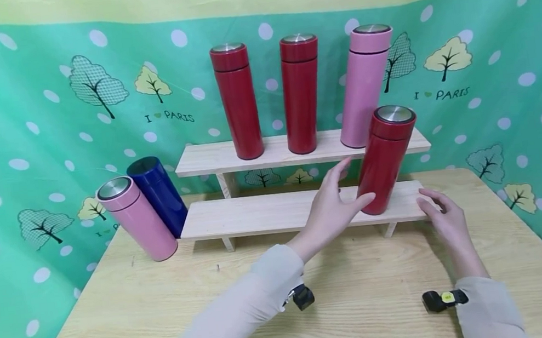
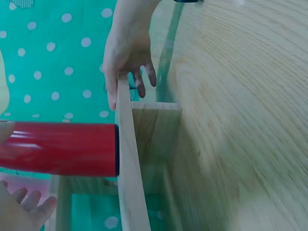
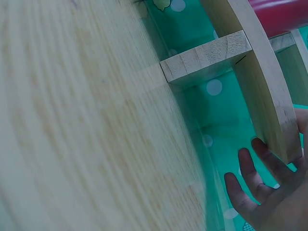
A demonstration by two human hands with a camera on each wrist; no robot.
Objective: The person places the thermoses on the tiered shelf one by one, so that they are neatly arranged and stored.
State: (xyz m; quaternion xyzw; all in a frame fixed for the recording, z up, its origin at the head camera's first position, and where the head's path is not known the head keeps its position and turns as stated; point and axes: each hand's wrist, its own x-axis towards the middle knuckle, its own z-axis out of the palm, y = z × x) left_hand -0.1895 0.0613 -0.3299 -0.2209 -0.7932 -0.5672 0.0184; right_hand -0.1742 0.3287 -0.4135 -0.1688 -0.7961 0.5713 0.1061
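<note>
A red thermos bottle stands on the lower board of a two-tier wooden shelf, near its right end. My left hand is just left of this bottle, fingers spread and extended, the thumb reaching across its lower part. In the left wrist view the thumb overlaps the bottle's side, with the other fingers apart from it. At the right end of the lower board, my right hand pinches the wood, thumb on top and fingers below.
On the upper board stand two red bottles and a pink bottle. Another pink bottle and a blue bottle stand on the table left of the shelf. A dotted green curtain hangs behind.
</note>
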